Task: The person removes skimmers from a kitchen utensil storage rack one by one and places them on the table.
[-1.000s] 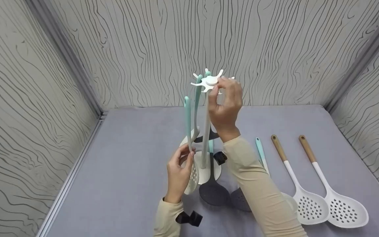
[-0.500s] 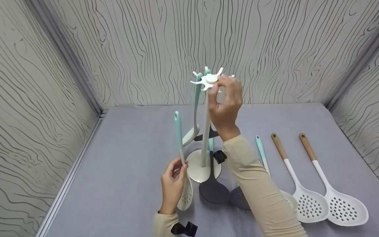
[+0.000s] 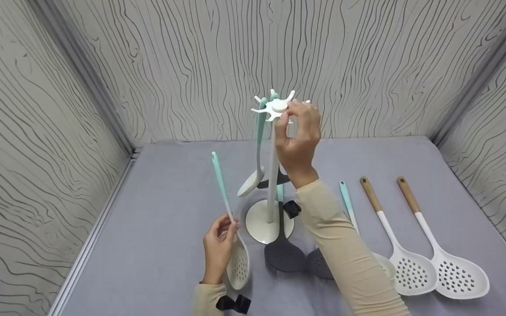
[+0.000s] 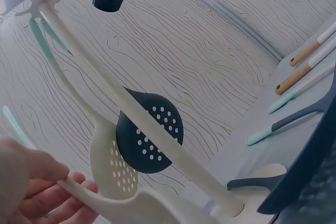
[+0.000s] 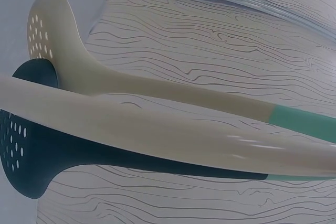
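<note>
My left hand (image 3: 218,245) pinches the neck of a white skimmer (image 3: 238,268) with a mint handle, held tilted to the left of a white utensil stand (image 3: 272,184). In the left wrist view, thumb and fingers close on its pale shaft (image 4: 86,195). My right hand (image 3: 300,140) grips the stand's hooked top (image 3: 278,106) between thumb and fingers. From the hooks hang a white slotted skimmer (image 4: 102,156) and a dark slotted skimmer (image 4: 149,150), both mint-handled. The right wrist view shows the pole (image 5: 173,132) in front of them; the right hand is outside it.
A dark skimmer (image 3: 284,258) lies before the stand's round base (image 3: 259,230), beside another dark slotted one (image 3: 318,264). To the right lie a mint-handled utensil (image 3: 346,193) and two white skimmers (image 3: 414,274) (image 3: 463,277) with wooden handles. Patterned walls (image 3: 191,66) enclose the table (image 3: 160,210).
My left hand has moved left and toward me with the skimmer, away from the stand. The skimmer's handle now leans further left. My right hand stays on the stand's top.
</note>
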The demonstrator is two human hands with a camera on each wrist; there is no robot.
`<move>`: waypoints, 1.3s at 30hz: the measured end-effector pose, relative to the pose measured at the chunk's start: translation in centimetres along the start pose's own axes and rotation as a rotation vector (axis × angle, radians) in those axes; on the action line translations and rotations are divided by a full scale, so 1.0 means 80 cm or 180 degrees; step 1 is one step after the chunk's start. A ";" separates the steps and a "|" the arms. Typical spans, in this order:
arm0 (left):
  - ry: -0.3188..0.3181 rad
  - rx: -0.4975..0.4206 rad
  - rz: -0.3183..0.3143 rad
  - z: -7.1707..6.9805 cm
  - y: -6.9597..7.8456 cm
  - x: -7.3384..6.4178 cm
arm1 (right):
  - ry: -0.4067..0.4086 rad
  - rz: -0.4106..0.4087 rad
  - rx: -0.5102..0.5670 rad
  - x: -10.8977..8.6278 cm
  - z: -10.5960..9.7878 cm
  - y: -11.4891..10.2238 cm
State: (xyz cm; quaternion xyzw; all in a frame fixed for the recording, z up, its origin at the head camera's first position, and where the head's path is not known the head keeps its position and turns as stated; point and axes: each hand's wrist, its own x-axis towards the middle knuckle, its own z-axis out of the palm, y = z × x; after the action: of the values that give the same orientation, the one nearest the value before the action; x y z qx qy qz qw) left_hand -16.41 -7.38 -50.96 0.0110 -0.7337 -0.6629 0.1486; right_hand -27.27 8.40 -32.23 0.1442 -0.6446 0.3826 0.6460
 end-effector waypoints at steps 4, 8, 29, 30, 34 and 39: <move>-0.0024 0.0115 -0.0040 -0.004 0.000 0.007 | -0.0014 -0.0016 0.0013 0.000 0.000 0.000; -0.0083 0.0192 -0.0045 -0.006 -0.001 0.014 | -0.0007 -0.0037 0.0011 0.001 0.000 0.001; -0.0340 0.0492 0.0070 -0.009 -0.005 0.037 | -0.0035 -0.0058 -0.0015 0.000 -0.001 0.002; -0.0342 0.0511 0.0062 -0.009 -0.005 0.038 | -0.0035 -0.0056 -0.0012 0.000 -0.001 0.002; -0.0364 0.0618 0.0054 -0.009 -0.007 0.043 | -0.0045 -0.0064 -0.0022 0.000 -0.001 0.003; -0.0371 0.0743 0.0110 -0.010 -0.007 0.047 | -0.0067 -0.0066 -0.0037 0.000 -0.002 0.002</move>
State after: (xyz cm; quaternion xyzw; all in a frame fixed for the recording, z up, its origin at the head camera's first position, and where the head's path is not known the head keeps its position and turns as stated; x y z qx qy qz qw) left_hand -19.95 -9.00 -50.68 -0.0229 -0.8134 -0.5698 0.1148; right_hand -27.30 8.59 -32.33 0.1512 -0.6519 0.3707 0.6440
